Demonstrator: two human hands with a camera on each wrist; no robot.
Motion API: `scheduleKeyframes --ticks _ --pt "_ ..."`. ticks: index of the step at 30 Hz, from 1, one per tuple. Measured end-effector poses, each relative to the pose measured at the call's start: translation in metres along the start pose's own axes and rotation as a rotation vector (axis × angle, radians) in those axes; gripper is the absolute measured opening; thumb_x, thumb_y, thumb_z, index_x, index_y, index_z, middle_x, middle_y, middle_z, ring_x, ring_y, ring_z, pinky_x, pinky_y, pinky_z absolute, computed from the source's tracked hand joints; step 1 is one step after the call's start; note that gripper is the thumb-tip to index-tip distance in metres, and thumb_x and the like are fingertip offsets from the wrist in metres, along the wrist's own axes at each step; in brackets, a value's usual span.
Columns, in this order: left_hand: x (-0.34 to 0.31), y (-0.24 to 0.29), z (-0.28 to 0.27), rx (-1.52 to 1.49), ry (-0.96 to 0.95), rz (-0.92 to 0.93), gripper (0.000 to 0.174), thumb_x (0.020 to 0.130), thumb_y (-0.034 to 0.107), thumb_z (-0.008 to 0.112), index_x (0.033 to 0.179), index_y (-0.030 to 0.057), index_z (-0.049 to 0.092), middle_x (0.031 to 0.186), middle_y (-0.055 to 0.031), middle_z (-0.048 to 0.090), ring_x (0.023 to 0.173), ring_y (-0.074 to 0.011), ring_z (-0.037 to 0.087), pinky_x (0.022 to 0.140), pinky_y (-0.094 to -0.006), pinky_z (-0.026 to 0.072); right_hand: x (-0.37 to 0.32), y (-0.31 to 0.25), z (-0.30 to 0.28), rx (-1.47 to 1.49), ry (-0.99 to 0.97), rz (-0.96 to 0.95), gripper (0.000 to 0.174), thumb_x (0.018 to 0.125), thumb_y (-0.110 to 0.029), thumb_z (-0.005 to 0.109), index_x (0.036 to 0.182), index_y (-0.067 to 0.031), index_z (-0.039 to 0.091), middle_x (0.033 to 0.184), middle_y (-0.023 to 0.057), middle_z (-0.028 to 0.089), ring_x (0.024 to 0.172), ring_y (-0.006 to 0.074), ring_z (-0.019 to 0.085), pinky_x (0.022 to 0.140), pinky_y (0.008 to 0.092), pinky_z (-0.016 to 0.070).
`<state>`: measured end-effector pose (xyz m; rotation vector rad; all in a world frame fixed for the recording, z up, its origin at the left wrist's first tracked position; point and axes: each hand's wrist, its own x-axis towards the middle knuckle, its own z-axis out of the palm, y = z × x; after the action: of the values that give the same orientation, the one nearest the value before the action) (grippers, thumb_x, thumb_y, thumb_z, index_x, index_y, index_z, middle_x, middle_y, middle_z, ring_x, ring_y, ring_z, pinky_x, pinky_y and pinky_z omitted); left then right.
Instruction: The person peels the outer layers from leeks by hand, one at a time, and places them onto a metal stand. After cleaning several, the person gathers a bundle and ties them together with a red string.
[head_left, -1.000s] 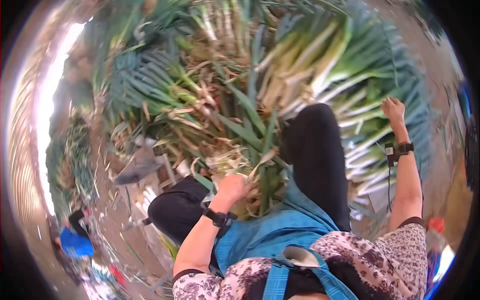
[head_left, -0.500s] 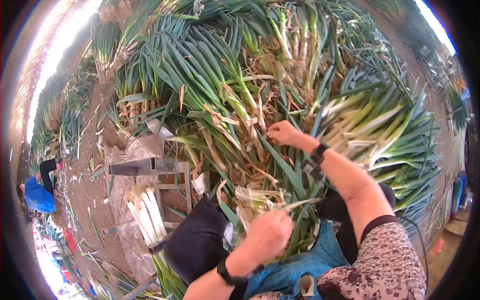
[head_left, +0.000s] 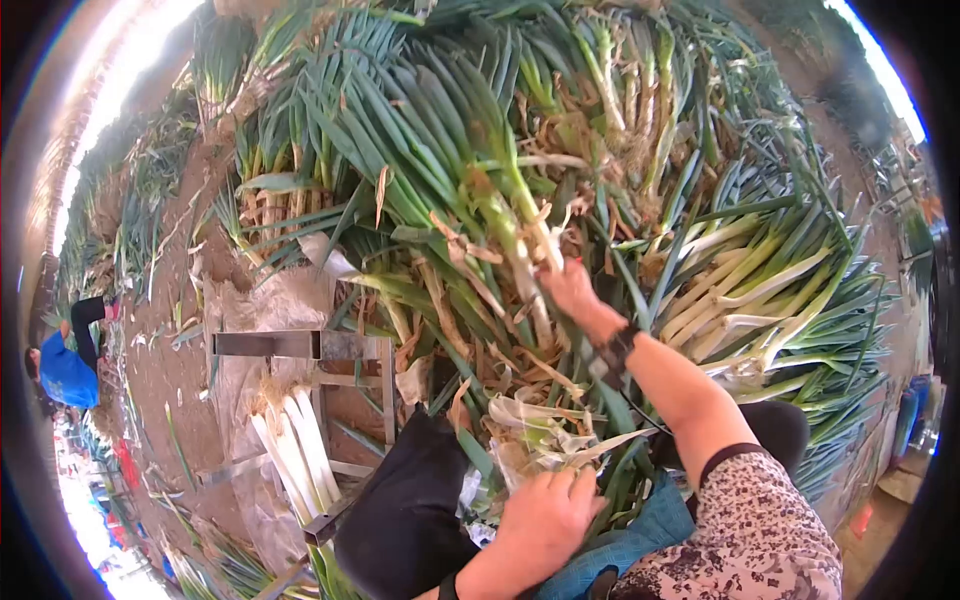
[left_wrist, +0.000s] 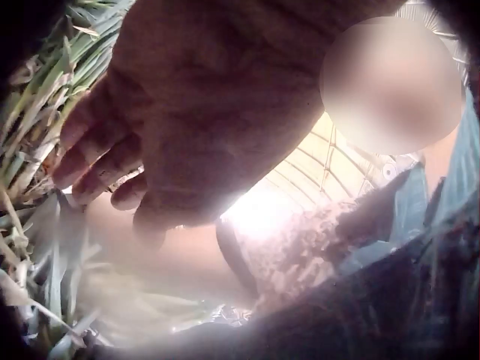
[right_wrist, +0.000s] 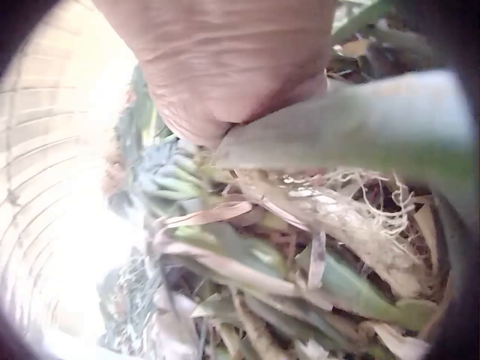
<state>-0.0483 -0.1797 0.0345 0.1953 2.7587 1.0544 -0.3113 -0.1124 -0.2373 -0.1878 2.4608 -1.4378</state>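
Observation:
My right hand (head_left: 572, 290) reaches into the pile of unpeeled green onions (head_left: 500, 225), its fingers curled round the lower stalk of one green onion (head_left: 538, 235) with brown, dry outer leaves. In the right wrist view the fingertips are hidden behind the palm, and a rooted stalk (right_wrist: 337, 217) runs out below the hand. My left hand (head_left: 545, 515) hovers low before my lap, fingers loosely bent and holding nothing. Just beyond it lie pale, stripped onion skins (head_left: 540, 425). The left wrist view shows the same hand (left_wrist: 202, 112) with its fingers relaxed.
Peeled green onions (head_left: 750, 290) with white stalks lie heaped on the right. A metal stool frame (head_left: 300, 345) stands at left, with several white stalks (head_left: 295, 440) leaning beside it. Another person (head_left: 65, 365) in blue is at the far left.
My right hand has come from far right over the peeled heap to the unpeeled pile and taken hold of a stalk. The left hand has drawn back from the skins toward my lap.

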Motion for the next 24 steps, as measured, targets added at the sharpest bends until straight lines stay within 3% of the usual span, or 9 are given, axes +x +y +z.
scheduleKeyframes --ticks 2,4,8,12,14,18,20,22,24 --pt "0.007 0.002 -0.001 -0.051 -0.041 -0.004 0.037 0.079 0.019 0.069 0.109 0.0007 0.059 0.087 -0.0133 0.064 0.075 -0.0287 0.062 0.066 -0.0361 0.0506 -0.059 -0.022 -0.023 -0.009 -0.116 0.305 0.028 0.073 -0.018 0.063 0.089 0.0043 0.066 0.073 0.0193 0.065 0.067 0.0257 0.063 0.061 0.0385 0.0497" --pt "0.021 -0.008 0.012 -0.218 0.254 0.064 0.032 0.081 0.014 0.069 0.108 -0.0011 0.060 0.093 -0.0164 0.066 0.080 -0.0284 0.065 0.071 -0.0340 0.0521 -0.126 -0.069 -0.067 0.067 -0.261 0.534 0.027 0.069 -0.018 0.069 0.087 0.0027 0.068 0.072 0.0086 0.063 0.064 0.0169 0.059 0.059 0.0352 0.0494" --pt "0.054 -0.005 0.023 -0.677 0.428 -0.171 0.026 0.086 0.009 0.065 0.108 -0.0050 0.059 0.096 -0.0123 0.068 0.085 -0.0151 0.064 0.075 -0.0287 0.0511 -0.220 -0.104 -0.135 0.219 -0.211 0.364 0.016 0.073 -0.014 0.061 0.082 -0.0006 0.062 0.061 -0.0011 0.053 0.056 0.0060 0.049 0.046 0.0278 0.0394" --pt "0.095 -0.053 0.065 -0.625 0.668 -0.201 0.033 0.089 0.021 0.064 0.107 -0.0054 0.059 0.100 -0.0134 0.065 0.082 -0.0181 0.064 0.069 -0.0303 0.0511 -0.330 -0.110 -0.165 0.424 -0.225 0.112 0.021 0.076 -0.010 0.062 0.094 -0.0002 0.058 0.068 -0.0009 0.057 0.060 0.0073 0.052 0.051 0.0254 0.0428" --pt "0.105 -0.069 0.071 -1.508 0.404 -0.411 0.035 0.093 0.031 0.058 0.112 0.0014 0.056 0.085 -0.0046 0.062 0.074 -0.0174 0.059 0.074 -0.0319 0.0490 -0.377 -0.119 -0.178 0.547 -0.312 0.251 0.029 0.079 -0.014 0.064 0.104 -0.0021 0.057 0.072 0.0002 0.058 0.062 0.0063 0.053 0.054 0.0248 0.0451" --pt "0.111 -0.010 0.056 -2.013 0.420 -0.356 0.030 0.097 0.028 0.049 0.111 0.0027 0.057 0.092 -0.0097 0.063 0.076 -0.0216 0.061 0.071 -0.0335 0.0512 -0.426 -0.123 -0.199 0.527 -0.450 0.317 0.033 0.082 -0.021 0.064 0.108 -0.0012 0.057 0.077 0.0014 0.062 0.067 0.0081 0.056 0.058 0.0249 0.0476" --pt "0.110 -0.029 0.072 -1.759 0.282 -0.127 0.032 0.096 0.027 0.049 0.112 0.0010 0.057 0.100 -0.0131 0.065 0.082 -0.0239 0.063 0.074 -0.0344 0.0521 -0.431 -0.092 -0.193 0.250 -0.602 0.172 0.041 0.087 -0.034 0.063 0.111 -0.0005 0.057 0.086 0.0045 0.065 0.075 0.0129 0.060 0.066 0.0284 0.0509" --pt "0.096 -0.008 0.064 -1.792 0.221 -0.268 0.035 0.095 0.029 0.053 0.115 0.0007 0.057 0.102 -0.0126 0.066 0.083 -0.0226 0.064 0.073 -0.0340 0.0523 -0.415 -0.105 -0.205 0.097 -0.587 0.236 0.038 0.092 -0.035 0.058 0.106 0.0008 0.058 0.093 0.0135 0.065 0.084 0.0204 0.063 0.073 0.0346 0.0509" --pt "0.101 -0.010 0.070 -1.738 0.263 -0.319 0.033 0.094 0.029 0.056 0.116 0.0048 0.058 0.103 -0.0099 0.066 0.083 -0.0233 0.063 0.073 -0.0381 0.0531 -0.366 -0.077 -0.199 -0.207 -0.359 -0.232 0.055 0.089 -0.051 0.051 0.096 0.0030 0.060 0.090 0.0239 0.063 0.084 0.0363 0.063 0.073 0.0430 0.0490"
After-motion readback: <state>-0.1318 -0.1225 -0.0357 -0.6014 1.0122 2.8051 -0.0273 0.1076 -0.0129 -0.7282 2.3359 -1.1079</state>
